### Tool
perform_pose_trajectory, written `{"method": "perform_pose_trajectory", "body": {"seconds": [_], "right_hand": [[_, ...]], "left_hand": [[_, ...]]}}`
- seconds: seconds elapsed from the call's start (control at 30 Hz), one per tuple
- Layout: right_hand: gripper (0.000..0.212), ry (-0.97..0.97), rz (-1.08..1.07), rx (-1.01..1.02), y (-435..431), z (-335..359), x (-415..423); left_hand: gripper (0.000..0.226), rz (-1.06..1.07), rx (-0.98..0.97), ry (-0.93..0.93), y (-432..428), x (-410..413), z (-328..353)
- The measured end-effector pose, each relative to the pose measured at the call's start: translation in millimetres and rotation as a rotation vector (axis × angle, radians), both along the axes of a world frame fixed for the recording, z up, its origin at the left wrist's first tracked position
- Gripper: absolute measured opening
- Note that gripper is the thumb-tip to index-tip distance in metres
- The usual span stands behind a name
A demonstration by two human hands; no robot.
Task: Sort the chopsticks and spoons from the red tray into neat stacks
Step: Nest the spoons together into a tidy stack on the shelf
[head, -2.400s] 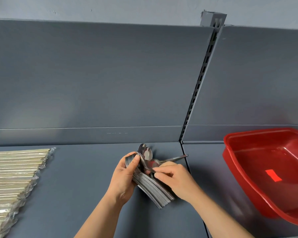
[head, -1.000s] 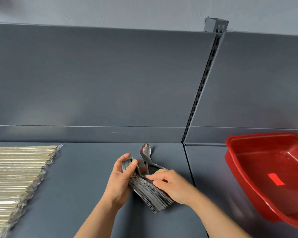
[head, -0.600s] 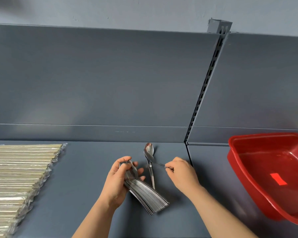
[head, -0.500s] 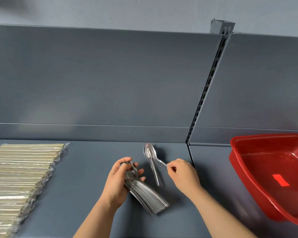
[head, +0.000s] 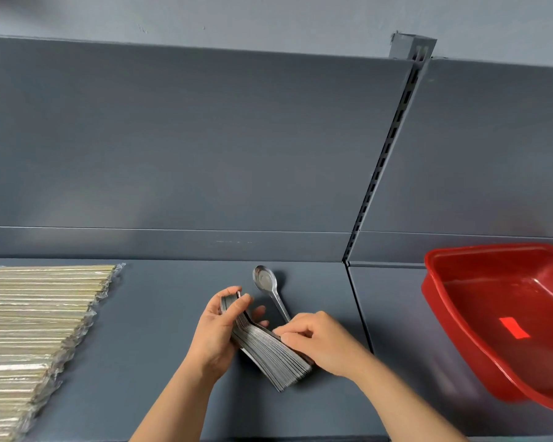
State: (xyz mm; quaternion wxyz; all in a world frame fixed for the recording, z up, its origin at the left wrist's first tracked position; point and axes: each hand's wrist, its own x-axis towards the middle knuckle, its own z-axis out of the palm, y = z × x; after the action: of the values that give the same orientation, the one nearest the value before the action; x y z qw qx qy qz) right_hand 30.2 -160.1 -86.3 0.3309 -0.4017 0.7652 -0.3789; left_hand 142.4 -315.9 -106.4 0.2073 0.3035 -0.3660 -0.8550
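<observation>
The left hand (head: pixel 217 327) grips the spoon pile (head: pixel 268 349) by its round ends to hold it tidy. The right hand (head: pixel 316 342) pinches the handles, maybe squaring them. One spoon (head: pixel 267 288) lies at twelve o'clock.

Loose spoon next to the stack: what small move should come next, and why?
Probably nest the loose spoon onto the spoon stack. It lies alone on the shelf, handle running under the right hand, which pinches the stack's handles, while the left hand grips the stack's bowl end, and the red tray looks empty of cutlery.
</observation>
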Motion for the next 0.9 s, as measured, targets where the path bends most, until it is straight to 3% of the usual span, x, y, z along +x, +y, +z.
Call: {"method": "perform_pose_trajectory", "body": {"seconds": [0.07, 0.23, 0.3, 0.4, 0.5, 0.57, 0.77, 0.9], "right_hand": [[0.021, 0.005, -0.064, 0.037, -2.5, -3.9, -3.3], [0.031, 0.415, -0.298, 0.251, -22.4, -15.1, -14.3], [0.02, 0.457, -0.287, 0.315, -33.2, -15.9, -11.7], [0.018, 0.282, -0.321, 0.306, -40.6, -15.2, -14.7], [0.013, -0.173, -0.38, 0.15, -29.9, -6.3, -15.9], [0.009, -0.36, -0.286, 0.117, -21.1, -1.3, -10.6], [0.013, -0.48, -0.119, 0.102, -8.3, -3.4, 4.4], [0.016, -0.362, -0.04, 0.166, -1.5, -6.1, 12.2]], "left_hand": [[0.023, 0.015, 0.005, 0.005, -3.5, 2.0, -3.0], [0.023, 0.034, -0.011, 0.019, -11.2, 11.6, -6.2], [0.023, 0.037, -0.018, 0.019, -14.1, 15.5, -7.3], [0.024, 0.046, -0.017, 0.021, -18.6, 20.7, -10.0], [0.033, 0.045, -0.01, 0.017, -22.3, 22.8, -10.9], [0.039, 0.029, -0.004, 0.029, -23.4, 20.8, -10.6], [0.034, -0.088, -0.024, 0.069, -17.4, 11.3, -9.5], [0.039, -0.233, -0.034, 0.055, -14.8, 7.6, -0.1]]}}
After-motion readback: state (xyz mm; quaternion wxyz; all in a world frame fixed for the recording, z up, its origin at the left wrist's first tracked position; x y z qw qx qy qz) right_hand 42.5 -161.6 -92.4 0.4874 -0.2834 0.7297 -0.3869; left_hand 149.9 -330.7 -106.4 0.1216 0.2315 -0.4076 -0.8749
